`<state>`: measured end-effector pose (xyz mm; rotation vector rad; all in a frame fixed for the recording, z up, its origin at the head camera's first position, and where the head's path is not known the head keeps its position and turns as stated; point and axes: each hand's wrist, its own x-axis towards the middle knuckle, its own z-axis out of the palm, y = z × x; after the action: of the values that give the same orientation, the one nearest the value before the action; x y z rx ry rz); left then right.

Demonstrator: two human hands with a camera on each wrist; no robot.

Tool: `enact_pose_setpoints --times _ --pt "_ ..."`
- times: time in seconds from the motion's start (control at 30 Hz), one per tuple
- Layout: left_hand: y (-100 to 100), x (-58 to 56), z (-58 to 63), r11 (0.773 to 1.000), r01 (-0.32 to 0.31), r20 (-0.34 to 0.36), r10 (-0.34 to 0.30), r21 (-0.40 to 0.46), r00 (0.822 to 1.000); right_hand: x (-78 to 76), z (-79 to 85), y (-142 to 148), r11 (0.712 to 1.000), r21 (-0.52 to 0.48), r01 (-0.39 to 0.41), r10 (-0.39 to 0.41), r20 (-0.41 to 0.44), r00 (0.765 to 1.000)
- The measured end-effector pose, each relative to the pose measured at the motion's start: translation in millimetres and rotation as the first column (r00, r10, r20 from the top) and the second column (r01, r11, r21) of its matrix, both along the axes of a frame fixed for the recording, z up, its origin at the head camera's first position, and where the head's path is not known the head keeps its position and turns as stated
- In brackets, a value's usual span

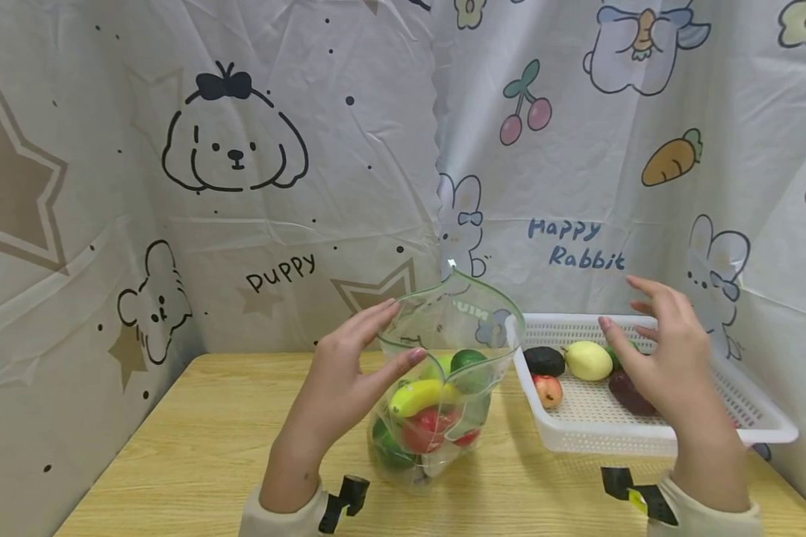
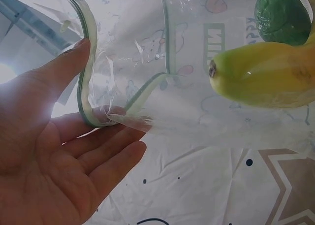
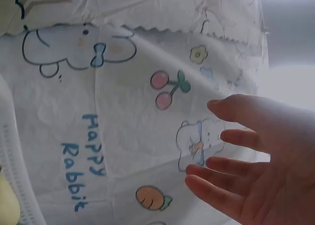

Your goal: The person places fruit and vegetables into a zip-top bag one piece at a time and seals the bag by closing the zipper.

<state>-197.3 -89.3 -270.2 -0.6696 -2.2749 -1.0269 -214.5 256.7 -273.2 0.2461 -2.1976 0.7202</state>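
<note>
A clear zip bag (image 1: 413, 335) with a green-edged mouth stands on the table, its mouth spread wide. Through its wall I see a banana (image 1: 413, 399), a red fruit or vegetable (image 1: 422, 432) and several green pieces, one of them dark green (image 1: 468, 361). My left hand (image 1: 349, 380) is at the left side of the mouth, thumb and fingertips touching the rim, with fingers fairly straight. In the left wrist view the thumb (image 2: 74, 57) lies against the green edge. My right hand (image 1: 675, 358) hovers above the white basket (image 1: 578, 436), fingers spread, holding nothing.
The basket, right of the bag, holds a dark oval piece (image 1: 544, 362), a yellow pear-like fruit (image 1: 589, 361), a reddish fruit (image 1: 547, 390) and a dark purple piece (image 1: 628, 393), partly behind my right hand. Printed curtains (image 1: 376, 149) hang behind the wooden table (image 1: 228, 447).
</note>
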Motion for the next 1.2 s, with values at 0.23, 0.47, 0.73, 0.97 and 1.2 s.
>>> enact_pose_setpoints --times 0.23,0.47,0.73,0.97,1.2 --pt "1 -0.3 -0.3 1.0 0.006 -0.009 -0.006 -0.001 1.0 -18.4 -26.8 51 0.99 0.052 0.13 -0.139 0.236 0.962" --pt "2 -0.9 -0.5 1.0 0.006 -0.005 -0.006 -0.008 1.0 -30.5 -57.2 90 0.977 0.167 0.13 -0.194 0.469 0.862" --pt "3 -1.0 -0.6 1.0 0.006 -0.006 -0.006 -0.011 1.0 -46.7 -89.6 114 0.983 0.126 0.133 -0.181 0.581 0.794" --pt "4 -0.6 -0.5 1.0 0.013 -0.009 -0.013 -0.012 1.0 -54.7 -102.7 113 0.979 0.145 0.14 -0.201 0.678 0.707" --pt "4 -1.2 -1.0 1.0 0.012 -0.014 -0.012 -0.019 1.0 -53.2 -103.1 110 0.986 0.111 0.128 -0.169 0.686 0.708"
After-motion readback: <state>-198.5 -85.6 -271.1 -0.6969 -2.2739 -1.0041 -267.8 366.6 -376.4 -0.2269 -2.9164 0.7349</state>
